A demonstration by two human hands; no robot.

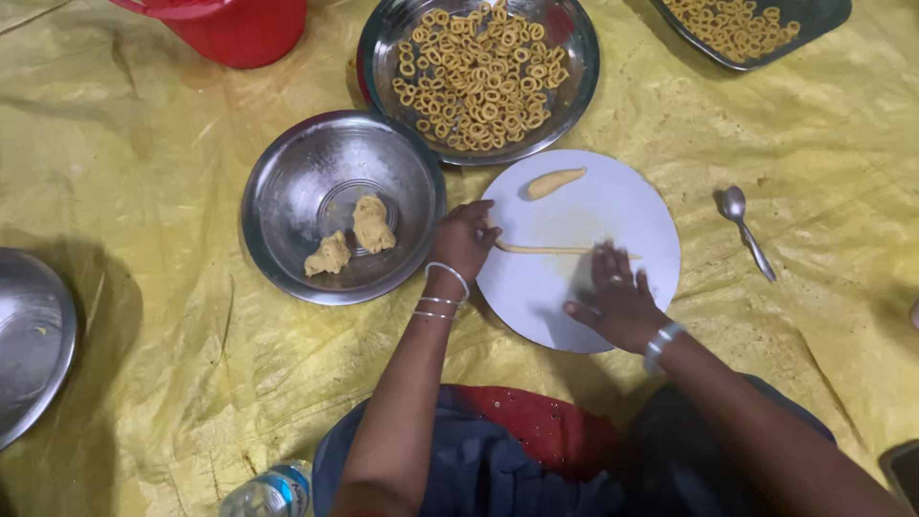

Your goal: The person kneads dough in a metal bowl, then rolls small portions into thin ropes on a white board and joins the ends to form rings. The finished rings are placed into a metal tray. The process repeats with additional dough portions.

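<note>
A round white board (613, 206) lies on the yellow sheet in front of me. Across its middle runs a thin rope of yellow dough (546, 250). My left hand (463, 239) pinches the rope's left end at the board's edge. My right hand (617, 297) lies flat with fingers spread on the rope's right part. A short thick piece of dough (553, 183) rests near the board's top. Both wrists wear silver bangles.
A steel bowl (287, 191) left of the board holds two dough lumps. A steel plate (574, 86) and a tray (823, 19) carry several dough rings. A spoon (745, 228) lies right. A red bucket (230, 29), another steel plate (29, 345) and a water bottle (273, 493) stand around.
</note>
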